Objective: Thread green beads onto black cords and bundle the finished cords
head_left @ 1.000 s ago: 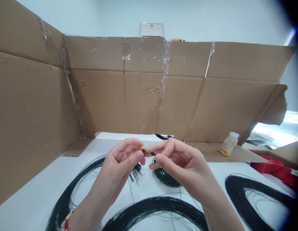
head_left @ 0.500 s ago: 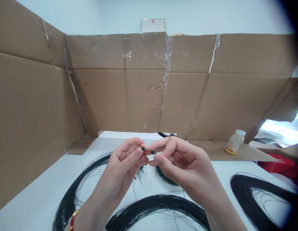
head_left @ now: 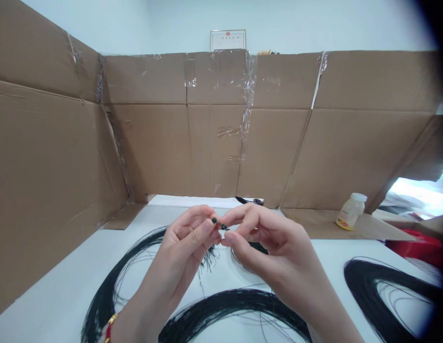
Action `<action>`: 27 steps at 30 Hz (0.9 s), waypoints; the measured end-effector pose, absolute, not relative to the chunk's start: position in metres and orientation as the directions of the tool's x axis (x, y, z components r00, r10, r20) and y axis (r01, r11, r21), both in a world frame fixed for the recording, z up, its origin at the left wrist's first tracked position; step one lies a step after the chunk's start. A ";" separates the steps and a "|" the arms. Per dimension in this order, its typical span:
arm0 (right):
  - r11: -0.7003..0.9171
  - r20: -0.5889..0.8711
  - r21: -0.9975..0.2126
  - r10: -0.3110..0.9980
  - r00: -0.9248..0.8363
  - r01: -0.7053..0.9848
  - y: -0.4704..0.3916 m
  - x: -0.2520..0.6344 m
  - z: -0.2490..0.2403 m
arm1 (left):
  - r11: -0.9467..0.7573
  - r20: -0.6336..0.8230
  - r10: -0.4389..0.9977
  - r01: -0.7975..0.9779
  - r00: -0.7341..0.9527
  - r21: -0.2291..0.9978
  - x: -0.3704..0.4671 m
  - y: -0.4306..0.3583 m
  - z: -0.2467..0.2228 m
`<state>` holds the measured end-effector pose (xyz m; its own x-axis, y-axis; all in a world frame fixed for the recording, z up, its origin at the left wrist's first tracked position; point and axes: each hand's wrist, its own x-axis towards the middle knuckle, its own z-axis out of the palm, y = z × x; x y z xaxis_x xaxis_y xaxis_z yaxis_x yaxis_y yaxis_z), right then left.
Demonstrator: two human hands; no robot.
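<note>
Between my two hands, above the white table, is a short dark wire with small dark green beads (head_left: 219,224) on it. My left hand (head_left: 187,233) pinches one end between thumb and fingertips. The fingertips of my right hand (head_left: 267,236) close on the other end, very near the left ones. Behind my right hand a round dish (head_left: 239,259) with dark contents is mostly hidden. Under my left hand a tuft of thin dark strands (head_left: 209,259) shows. Coils of dark wire (head_left: 236,300) lie below and around the hands.
Cardboard walls (head_left: 214,147) enclose the back and left of the table. At the right, a bottle with a white lid (head_left: 351,211) stands on a cardboard flap. Another dark coil (head_left: 364,281) lies at right, near a red object (head_left: 416,247). A dark-bladed tool (head_left: 248,200) lies behind the hands.
My right hand has moved slightly left, toward my left hand, and the two beaded parts are now closer together. My left hand has hardly moved.
</note>
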<state>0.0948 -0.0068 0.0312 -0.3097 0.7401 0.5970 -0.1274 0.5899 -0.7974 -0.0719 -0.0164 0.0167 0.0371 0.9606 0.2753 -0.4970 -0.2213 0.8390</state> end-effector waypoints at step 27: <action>0.600 0.544 -0.800 0.734 -0.407 0.012 0.001 0.108 0.033 | -0.526 0.526 0.851 -0.011 -0.007 0.850 -0.087 -0.012 0.016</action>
